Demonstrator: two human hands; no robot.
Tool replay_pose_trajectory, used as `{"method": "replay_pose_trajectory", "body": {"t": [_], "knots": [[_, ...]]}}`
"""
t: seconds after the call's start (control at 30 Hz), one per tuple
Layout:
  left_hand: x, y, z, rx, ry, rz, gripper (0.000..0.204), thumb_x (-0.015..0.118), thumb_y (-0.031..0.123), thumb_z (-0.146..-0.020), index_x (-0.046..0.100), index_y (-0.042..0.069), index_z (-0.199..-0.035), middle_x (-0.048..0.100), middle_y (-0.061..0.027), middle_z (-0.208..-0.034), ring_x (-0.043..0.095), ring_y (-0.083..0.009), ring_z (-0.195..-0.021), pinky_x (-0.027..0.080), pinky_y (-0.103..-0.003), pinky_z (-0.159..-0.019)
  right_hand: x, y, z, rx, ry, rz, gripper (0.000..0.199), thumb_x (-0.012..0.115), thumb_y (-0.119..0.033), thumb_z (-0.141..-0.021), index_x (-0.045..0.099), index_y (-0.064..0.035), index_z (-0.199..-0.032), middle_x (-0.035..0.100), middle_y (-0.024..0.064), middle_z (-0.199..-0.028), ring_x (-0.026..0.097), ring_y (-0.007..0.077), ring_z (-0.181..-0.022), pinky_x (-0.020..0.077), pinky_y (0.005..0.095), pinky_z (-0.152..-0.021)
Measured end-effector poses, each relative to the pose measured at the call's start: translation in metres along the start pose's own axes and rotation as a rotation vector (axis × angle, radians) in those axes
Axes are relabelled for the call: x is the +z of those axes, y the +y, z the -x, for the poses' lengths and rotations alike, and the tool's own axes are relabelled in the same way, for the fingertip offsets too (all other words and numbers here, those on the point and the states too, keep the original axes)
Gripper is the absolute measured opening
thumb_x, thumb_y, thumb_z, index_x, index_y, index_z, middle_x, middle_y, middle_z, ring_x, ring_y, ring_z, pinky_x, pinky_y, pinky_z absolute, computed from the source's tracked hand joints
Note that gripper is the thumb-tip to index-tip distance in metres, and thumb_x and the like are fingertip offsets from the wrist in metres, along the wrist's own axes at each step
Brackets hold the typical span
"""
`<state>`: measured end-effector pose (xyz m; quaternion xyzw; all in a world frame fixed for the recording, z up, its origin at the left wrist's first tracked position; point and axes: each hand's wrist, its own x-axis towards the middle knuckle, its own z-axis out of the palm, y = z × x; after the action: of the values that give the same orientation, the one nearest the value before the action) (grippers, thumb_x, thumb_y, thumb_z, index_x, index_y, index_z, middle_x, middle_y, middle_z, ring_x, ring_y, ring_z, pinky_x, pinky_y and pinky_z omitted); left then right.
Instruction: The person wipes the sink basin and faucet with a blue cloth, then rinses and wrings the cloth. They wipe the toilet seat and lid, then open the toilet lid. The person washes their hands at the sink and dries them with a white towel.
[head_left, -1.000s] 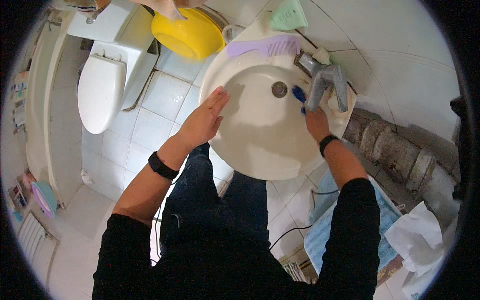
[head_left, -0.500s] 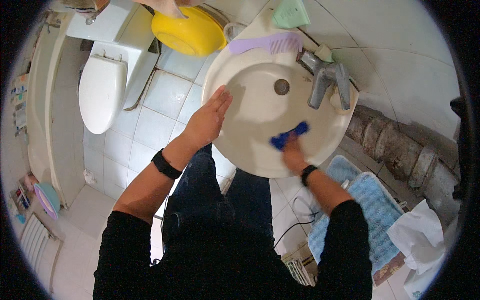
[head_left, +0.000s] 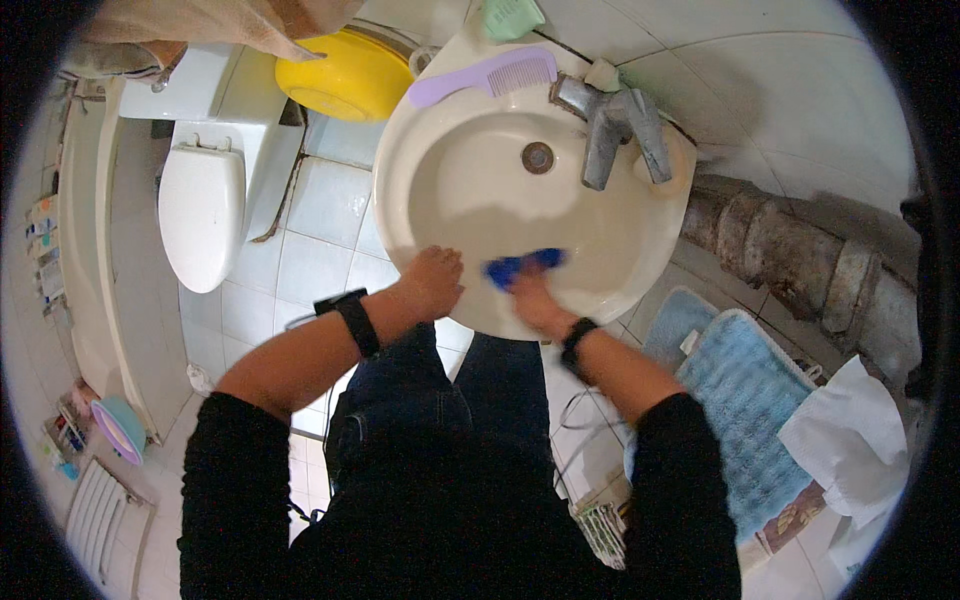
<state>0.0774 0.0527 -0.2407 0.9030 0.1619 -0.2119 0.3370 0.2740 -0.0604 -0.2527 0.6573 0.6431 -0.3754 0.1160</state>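
Observation:
My right hand [head_left: 537,303] is closed on a bunched blue cloth [head_left: 524,268], pressed to the near inner wall of the cream washbasin [head_left: 396,215]. The cloth and the fingertips are smeared by motion. On the basin's near left rim rests my left hand [head_left: 433,283], its fingers loosely bent and holding nothing. A grey metal faucet [head_left: 612,135] stands at the back right, beyond the round drain [head_left: 538,157]. Along the back rim lies a lilac comb [head_left: 485,78].
A green cup-like container [head_left: 511,17] sits at the basin's back corner. To the left are a yellow tub [head_left: 345,78] and a white toilet [head_left: 202,215]. Thick dirty pipes [head_left: 775,238] run along the right wall, near a blue mat [head_left: 750,410] and white tissue [head_left: 850,430].
My right hand has swept the blue cloth leftward along the near side of the basin. My left hand has drawn back toward me along the rim, its fingers now more bent. The view has shifted slightly.

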Motion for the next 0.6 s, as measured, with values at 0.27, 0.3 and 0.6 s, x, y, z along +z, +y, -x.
{"method": "replay_pose_trajectory", "body": {"t": [0.27,0.3,0.6], "knots": [[-0.023,-0.063,-0.049,-0.366,0.167,-0.583,0.082,0.055,0.043,-0.077,0.022,-0.007,-0.134,0.018,-0.0190,-0.143,0.009,-0.0284,-0.134,0.009,-0.037,-0.109,-0.011,0.094,0.016,0.169,-0.127,0.165,0.044,0.039,-0.018,-0.084,0.042,-0.0051,-0.125,0.039,0.0163,-0.132,0.028,0.0298,-0.127,0.0171,0.0424,-0.107],[-0.018,-0.055,-0.051,-0.430,0.158,-0.440,0.082,0.053,0.044,-0.079,0.021,-0.006,-0.134,0.016,-0.0189,-0.144,0.006,-0.0277,-0.135,0.007,-0.037,-0.110,-0.026,0.126,0.016,0.236,-0.101,0.395,0.049,0.041,-0.017,-0.081,0.040,-0.0056,-0.129,0.038,0.0121,-0.134,0.024,0.0266,-0.131,0.0128,0.0406,-0.109],[-0.006,0.011,-0.028,-0.264,-0.261,0.064,0.084,0.055,0.043,-0.075,0.022,-0.007,-0.134,0.019,-0.0212,-0.142,0.014,-0.0338,-0.133,0.009,-0.038,-0.110,0.029,0.000,-0.081,-0.232,0.076,-0.015,0.050,0.040,-0.025,-0.086,0.032,-0.0158,-0.134,0.012,0.0219,-0.143,0.008,0.0461,-0.130,0.0153,0.0577,-0.103]]}}
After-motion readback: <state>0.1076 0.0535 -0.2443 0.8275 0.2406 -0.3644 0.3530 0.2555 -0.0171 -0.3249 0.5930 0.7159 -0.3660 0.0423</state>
